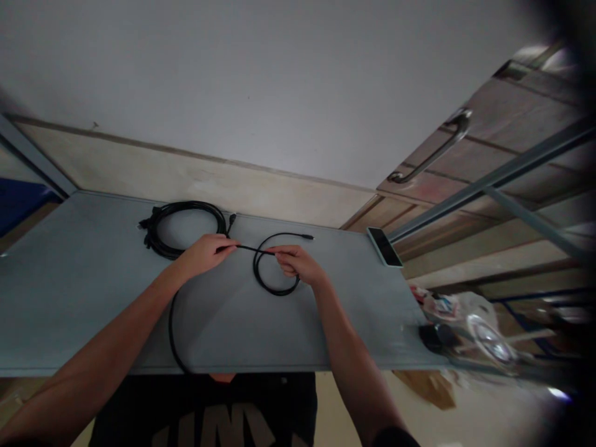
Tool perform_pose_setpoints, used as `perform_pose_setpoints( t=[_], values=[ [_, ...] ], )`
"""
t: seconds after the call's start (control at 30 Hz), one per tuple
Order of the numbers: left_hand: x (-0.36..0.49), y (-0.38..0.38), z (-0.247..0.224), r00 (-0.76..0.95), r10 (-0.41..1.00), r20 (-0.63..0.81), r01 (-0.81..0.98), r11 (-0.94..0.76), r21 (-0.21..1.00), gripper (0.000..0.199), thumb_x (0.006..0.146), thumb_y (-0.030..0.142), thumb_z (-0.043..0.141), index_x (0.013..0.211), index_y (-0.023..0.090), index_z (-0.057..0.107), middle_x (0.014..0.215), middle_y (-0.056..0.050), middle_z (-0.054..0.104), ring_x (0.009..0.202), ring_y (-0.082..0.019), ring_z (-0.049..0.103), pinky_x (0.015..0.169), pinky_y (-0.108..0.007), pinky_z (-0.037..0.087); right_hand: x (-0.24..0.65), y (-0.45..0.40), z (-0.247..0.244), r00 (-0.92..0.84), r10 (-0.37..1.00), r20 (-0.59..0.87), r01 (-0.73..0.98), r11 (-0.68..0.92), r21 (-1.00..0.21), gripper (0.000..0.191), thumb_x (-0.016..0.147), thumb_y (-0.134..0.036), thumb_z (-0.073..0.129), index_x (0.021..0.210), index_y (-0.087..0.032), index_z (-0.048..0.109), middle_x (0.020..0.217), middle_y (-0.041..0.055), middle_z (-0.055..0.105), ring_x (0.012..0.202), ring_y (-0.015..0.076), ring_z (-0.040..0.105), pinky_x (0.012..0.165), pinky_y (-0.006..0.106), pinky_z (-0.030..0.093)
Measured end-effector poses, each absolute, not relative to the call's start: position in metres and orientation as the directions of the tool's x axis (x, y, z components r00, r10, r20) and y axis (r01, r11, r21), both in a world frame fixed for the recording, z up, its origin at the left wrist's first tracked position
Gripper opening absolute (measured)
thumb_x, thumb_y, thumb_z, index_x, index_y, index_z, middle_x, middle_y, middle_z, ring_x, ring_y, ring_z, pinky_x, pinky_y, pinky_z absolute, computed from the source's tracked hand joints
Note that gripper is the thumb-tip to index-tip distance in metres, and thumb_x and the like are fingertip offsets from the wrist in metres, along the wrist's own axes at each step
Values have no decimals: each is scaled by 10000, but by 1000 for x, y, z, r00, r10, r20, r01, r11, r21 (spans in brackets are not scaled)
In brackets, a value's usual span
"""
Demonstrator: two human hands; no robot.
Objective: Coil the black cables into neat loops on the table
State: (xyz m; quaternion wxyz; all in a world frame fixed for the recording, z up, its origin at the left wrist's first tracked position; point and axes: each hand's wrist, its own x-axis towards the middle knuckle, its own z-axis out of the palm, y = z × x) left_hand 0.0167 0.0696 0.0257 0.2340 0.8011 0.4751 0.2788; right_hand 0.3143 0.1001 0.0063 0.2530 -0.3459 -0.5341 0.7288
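A thin black cable [265, 285] lies looped on the grey table [93, 292]. My left hand [205, 253] pinches a straight stretch of it, and my right hand [295, 262] pinches the same cable where the small loop crosses. The cable's free end with a plug [307, 237] points right. Its other part runs from my left hand down over the table's front edge [174, 347]. A thicker coiled black cable [184, 226] rests just behind my left hand.
A phone [384, 246] lies face up at the table's far right corner. Off the right edge sit plastic wrap and clutter [470, 323]. A wooden door with a metal handle [437, 149] and a metal frame [503, 177] stand on the right.
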Motion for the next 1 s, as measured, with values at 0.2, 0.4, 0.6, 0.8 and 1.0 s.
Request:
perform_pose_setpoints(
  t=[0.2, 0.4, 0.6, 0.8, 1.0],
  values=[
    [25, 67, 25, 411, 898, 155, 582, -389, 714, 326, 930, 362, 527, 1076, 193, 764, 994, -103, 772, 860, -234, 701, 786, -328, 510, 311, 102, 5, -586, 788, -188, 23, -216, -976, 377, 800, -377, 732, 1109, -161, 734, 537, -96, 282, 452, 51, 221, 424, 210, 176],
    [1, 74, 39, 307, 943, 127, 605, -297, 738, 347, 924, 416, 525, 1036, 194, 768, 996, -77, 773, 884, -229, 697, 806, -309, 503, 336, 115, 8, -507, 851, -138, -69, -200, -977, 346, 763, -295, 756, 1080, -159, 762, 536, -84, 316, 469, 46, 217, 464, 232, 163],
    [-22, 76, 58, 83, 987, 134, 578, -157, 801, 358, 869, 466, 571, 957, 183, 773, 955, -73, 765, 916, -244, 664, 811, -316, 509, 355, 121, 13, -329, 944, -30, -125, -75, -989, 298, 741, -273, 761, 1018, -166, 784, 574, -39, 442, 542, 78, 344, 536, 265, 301],
    [-46, 79, 60, -121, 990, 78, 453, -14, 891, 297, 837, 419, 606, 928, 187, 768, 482, 21, 472, 469, -145, 446, 452, -241, 305, 367, 128, 12, -174, 984, 43, -130, 20, -991, 285, 724, -277, 737, 994, -205, 786, 665, -4, 533, 638, 115, 466, 605, 273, 395],
    [-65, 90, 40, -261, 964, 54, 240, 11, 971, 277, 823, 425, 641, 925, 184, 731, 465, 45, 396, 425, -107, 344, 438, -235, 244, 375, 134, 6, -88, 992, 86, -143, 73, -987, 264, 715, -322, 748, 945, -198, 779, 668, -10, 528, 638, 113, 442, 590, 255, 377]
  ],
)
